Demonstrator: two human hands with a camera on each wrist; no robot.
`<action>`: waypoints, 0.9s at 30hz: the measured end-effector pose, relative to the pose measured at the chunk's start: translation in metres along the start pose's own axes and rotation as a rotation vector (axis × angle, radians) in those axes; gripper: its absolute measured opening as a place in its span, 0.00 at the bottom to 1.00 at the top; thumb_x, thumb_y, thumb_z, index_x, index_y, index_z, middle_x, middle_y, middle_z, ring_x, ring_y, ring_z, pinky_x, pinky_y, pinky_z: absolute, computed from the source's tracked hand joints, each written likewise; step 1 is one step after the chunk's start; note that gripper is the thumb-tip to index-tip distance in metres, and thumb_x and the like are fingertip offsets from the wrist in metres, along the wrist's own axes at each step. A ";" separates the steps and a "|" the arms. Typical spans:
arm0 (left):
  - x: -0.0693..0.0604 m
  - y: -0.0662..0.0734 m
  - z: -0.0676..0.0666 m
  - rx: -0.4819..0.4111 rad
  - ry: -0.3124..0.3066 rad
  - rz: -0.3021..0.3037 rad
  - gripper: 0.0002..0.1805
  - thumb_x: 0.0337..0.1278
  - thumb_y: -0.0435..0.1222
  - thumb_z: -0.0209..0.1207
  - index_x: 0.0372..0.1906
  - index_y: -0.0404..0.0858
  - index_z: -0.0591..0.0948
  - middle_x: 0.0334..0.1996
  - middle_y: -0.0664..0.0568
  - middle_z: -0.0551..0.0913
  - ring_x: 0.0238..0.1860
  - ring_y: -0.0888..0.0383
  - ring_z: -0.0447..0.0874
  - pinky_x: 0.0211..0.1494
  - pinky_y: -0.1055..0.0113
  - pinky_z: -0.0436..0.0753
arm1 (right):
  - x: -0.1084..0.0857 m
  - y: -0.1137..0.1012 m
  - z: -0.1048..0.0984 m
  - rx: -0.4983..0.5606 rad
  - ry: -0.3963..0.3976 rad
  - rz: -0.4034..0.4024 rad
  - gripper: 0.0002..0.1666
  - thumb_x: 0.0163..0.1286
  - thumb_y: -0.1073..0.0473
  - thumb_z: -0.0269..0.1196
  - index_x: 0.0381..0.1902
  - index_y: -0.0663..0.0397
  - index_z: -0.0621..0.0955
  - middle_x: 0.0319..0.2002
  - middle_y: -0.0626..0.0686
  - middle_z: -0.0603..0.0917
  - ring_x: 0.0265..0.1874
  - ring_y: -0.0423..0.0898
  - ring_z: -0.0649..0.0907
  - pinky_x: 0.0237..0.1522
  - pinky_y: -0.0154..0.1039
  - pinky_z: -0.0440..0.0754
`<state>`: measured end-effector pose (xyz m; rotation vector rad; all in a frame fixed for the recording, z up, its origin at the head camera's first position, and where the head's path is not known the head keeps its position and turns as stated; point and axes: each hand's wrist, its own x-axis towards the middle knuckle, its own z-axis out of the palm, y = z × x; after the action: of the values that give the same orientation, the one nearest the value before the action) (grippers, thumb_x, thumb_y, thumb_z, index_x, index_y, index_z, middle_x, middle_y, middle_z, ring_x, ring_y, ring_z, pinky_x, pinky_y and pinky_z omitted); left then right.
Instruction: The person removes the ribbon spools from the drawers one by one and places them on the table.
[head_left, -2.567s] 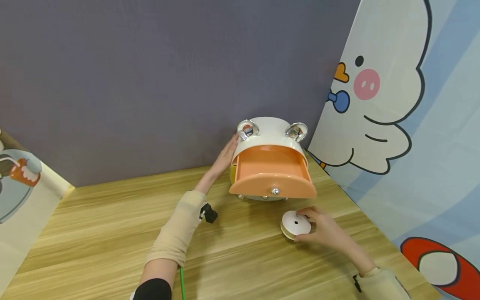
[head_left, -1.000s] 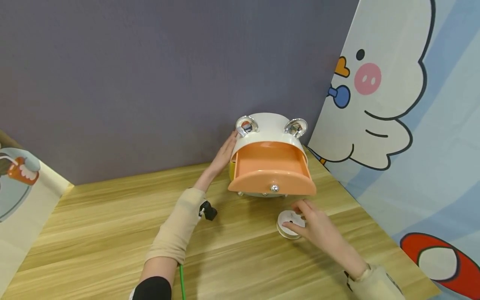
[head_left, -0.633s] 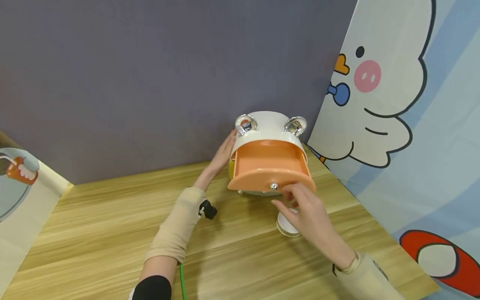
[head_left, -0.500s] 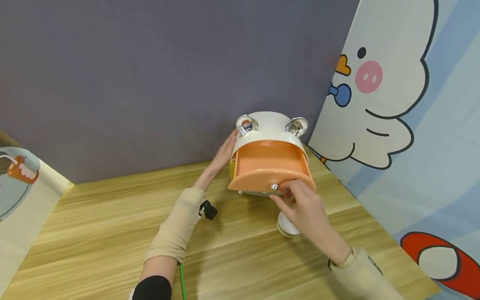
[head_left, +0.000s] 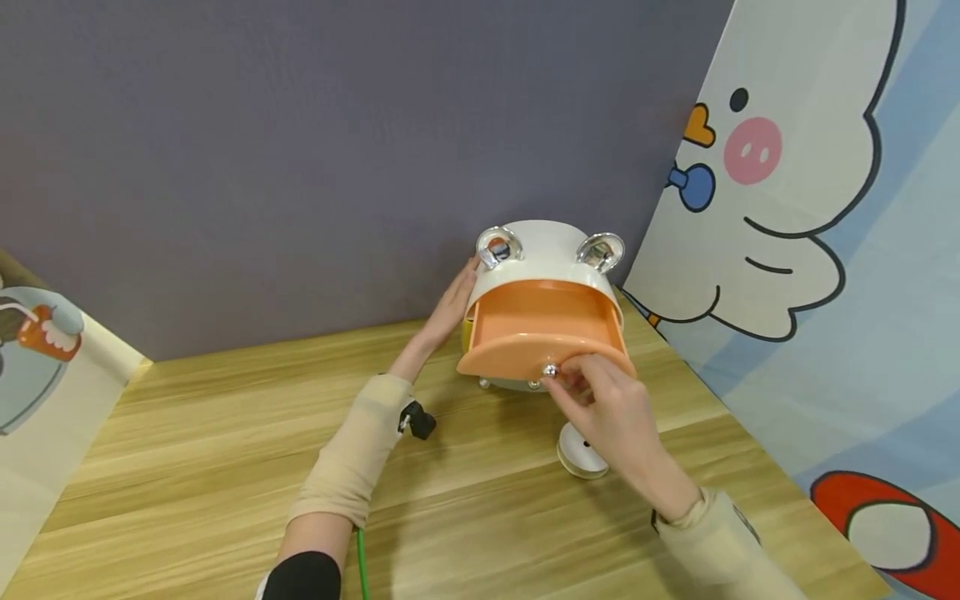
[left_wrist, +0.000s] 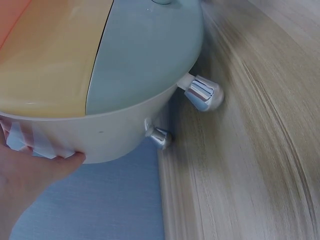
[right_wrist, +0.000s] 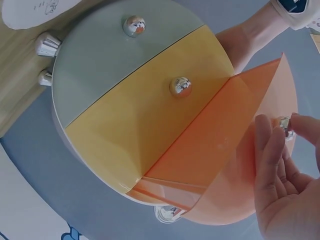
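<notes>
A round-bodied white drawer cabinet [head_left: 542,254] with chrome ears stands against the grey panel. Its top orange drawer [head_left: 498,358] is pulled out, and no items show inside it. My right hand [head_left: 621,421] pinches the drawer's silver knob [right_wrist: 285,125] between thumb and fingertips. My left hand [head_left: 448,315] rests on the cabinet's left side, fingers extended along it. The yellow drawer [right_wrist: 130,120] and the grey-green drawer [right_wrist: 110,60] below are closed. A white spool [head_left: 576,450] with a small centre hole lies flat on the table, partly hidden beneath my right hand.
The wood-grain table [head_left: 247,450] meets the grey panel [head_left: 300,167] at the back. A printed cartoon sheet [head_left: 795,192] borders the right side. A green cable [head_left: 362,558] runs beside my left forearm.
My right hand has let go of the spool, leaving it on the table, and moved up and forward to the orange drawer's knob. My left hand has stayed on the cabinet.
</notes>
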<state>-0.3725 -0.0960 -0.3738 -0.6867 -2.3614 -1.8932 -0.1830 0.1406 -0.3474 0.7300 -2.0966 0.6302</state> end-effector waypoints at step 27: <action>-0.002 -0.001 0.002 0.028 0.025 -0.058 0.29 0.78 0.57 0.31 0.79 0.60 0.51 0.82 0.57 0.44 0.82 0.55 0.39 0.83 0.45 0.40 | 0.023 0.025 0.019 0.003 0.054 -0.001 0.14 0.53 0.64 0.76 0.32 0.63 0.81 0.27 0.54 0.86 0.20 0.44 0.85 0.21 0.35 0.84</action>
<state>-0.3709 -0.0953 -0.3755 -0.5945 -2.4132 -1.8753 -0.2220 0.1397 -0.3431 0.7079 -2.0457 0.6463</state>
